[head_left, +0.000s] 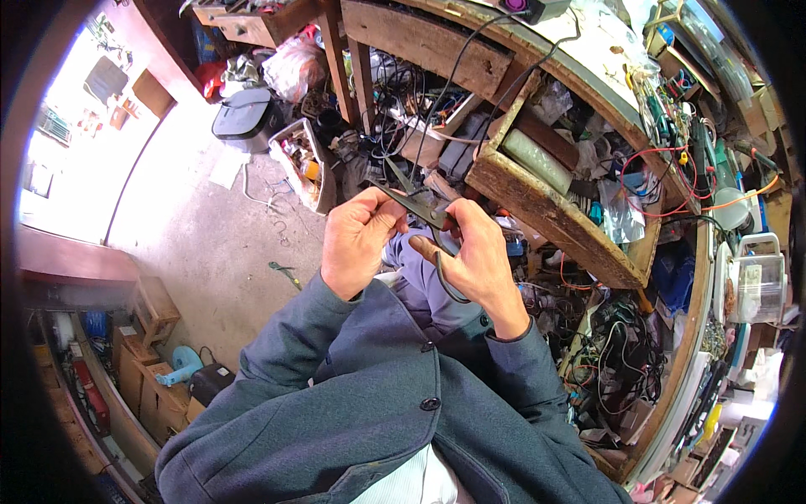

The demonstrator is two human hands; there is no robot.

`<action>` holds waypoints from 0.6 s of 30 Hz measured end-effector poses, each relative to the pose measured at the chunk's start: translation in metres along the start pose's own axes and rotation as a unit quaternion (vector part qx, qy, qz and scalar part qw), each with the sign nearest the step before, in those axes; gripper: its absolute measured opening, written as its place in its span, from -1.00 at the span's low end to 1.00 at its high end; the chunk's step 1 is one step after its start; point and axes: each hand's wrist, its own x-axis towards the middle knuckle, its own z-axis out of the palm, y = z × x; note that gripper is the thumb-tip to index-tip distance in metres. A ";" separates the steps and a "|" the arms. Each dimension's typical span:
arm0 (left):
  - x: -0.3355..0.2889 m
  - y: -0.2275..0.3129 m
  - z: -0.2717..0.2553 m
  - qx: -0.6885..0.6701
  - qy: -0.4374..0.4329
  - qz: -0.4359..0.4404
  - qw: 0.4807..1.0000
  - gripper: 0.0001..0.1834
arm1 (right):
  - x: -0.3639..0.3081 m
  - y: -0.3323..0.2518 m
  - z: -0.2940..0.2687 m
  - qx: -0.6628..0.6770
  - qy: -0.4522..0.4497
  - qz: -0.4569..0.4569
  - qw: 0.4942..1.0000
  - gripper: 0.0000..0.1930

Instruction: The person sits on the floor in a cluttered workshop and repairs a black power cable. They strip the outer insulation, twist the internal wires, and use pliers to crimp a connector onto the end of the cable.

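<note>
Over my lap I hold a pair of dark metal scissors (417, 207) with the blades spread apart and pointing up and to the left. My right hand (480, 262) is closed round them near the pivot, and a dark handle loop hangs below its fingers. My left hand (354, 242) is closed, with thumb and fingertips pinched at one of the blades. Whether a small thing sits between those fingertips and the blade is hidden.
An open wooden drawer (558, 220) full of parts juts out at the right. Tangled cables (617, 361) lie below it. Ahead stand a black bin (245, 118) and a white box of odds and ends (300, 166). Green-handled pliers (285, 273) lie on the concrete floor (189, 227).
</note>
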 end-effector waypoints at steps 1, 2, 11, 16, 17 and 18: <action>0.000 0.000 0.000 -0.006 -0.002 0.004 1.000 -0.88 | 0.001 0.000 0.000 0.003 0.007 -0.006 1.000 -0.45; 0.000 0.000 0.001 -0.009 0.001 0.000 1.000 -0.88 | 0.001 -0.001 0.001 0.002 0.002 -0.003 1.000 -0.45; -0.002 -0.002 0.006 -0.025 -0.010 0.008 1.000 -0.86 | 0.000 -0.006 -0.002 0.058 -0.070 0.062 0.994 -0.45; -0.007 0.002 0.010 0.016 0.018 -0.016 1.000 -0.88 | -0.004 0.001 0.004 0.042 -0.057 0.044 0.997 -0.56; -0.008 0.003 0.010 0.007 0.022 -0.039 0.999 -0.89 | -0.005 0.004 0.005 0.020 -0.038 0.020 0.999 -0.59; -0.008 0.004 0.009 -0.006 0.012 -0.052 0.999 -0.88 | -0.006 0.006 0.006 -0.003 -0.022 0.001 1.000 -0.61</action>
